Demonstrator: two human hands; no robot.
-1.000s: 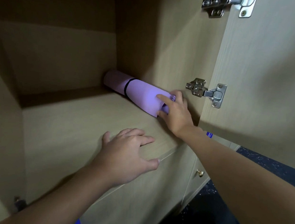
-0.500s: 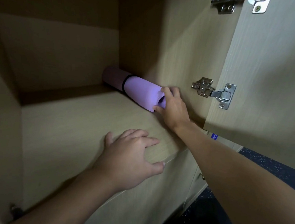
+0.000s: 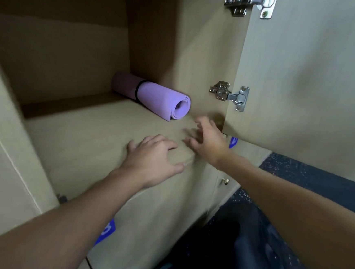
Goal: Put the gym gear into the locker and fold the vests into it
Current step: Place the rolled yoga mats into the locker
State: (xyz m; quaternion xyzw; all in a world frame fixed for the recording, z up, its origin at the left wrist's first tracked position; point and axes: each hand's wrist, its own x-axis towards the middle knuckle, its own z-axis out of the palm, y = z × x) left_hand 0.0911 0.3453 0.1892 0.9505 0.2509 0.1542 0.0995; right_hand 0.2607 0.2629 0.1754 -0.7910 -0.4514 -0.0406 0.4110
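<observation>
Locker compartment inspected from the head view with the door [image 3: 304,80] swung open on the right, hung on two metal hinges [image 3: 229,95]. The rolled purple mat [image 3: 154,96] lies on the locker shelf [image 3: 82,139] at the far right, lengthwise along the right wall, its far end in the back corner and its spiral end facing the near side. One black strap [image 3: 138,90] rings the roll toward its far end; the near half is unbound. The left hand [image 3: 151,160] rests flat on the shelf near its front edge, fingers spread and thumb lying toward the lip, gripping nothing. The right hand [image 3: 209,141] is blurred, fingers splayed and empty, near the front right corner of the shelf and apart from the mat. Judgement on handling: the mat appears to be foam, hence light, soft and compressible, with a matt skin unlikely to slip. It should tolerate firm squeezing and carries no breakage risk. The weak point is the outer flap at the near end, which could spring loose where no strap holds it. If repositioning is required, the recommended hold is around the barrel with the flap trapped under the palm, or a flat push on the spiral end. No vests appear in this view, so that part of the task is assessed as outstanding.
</observation>
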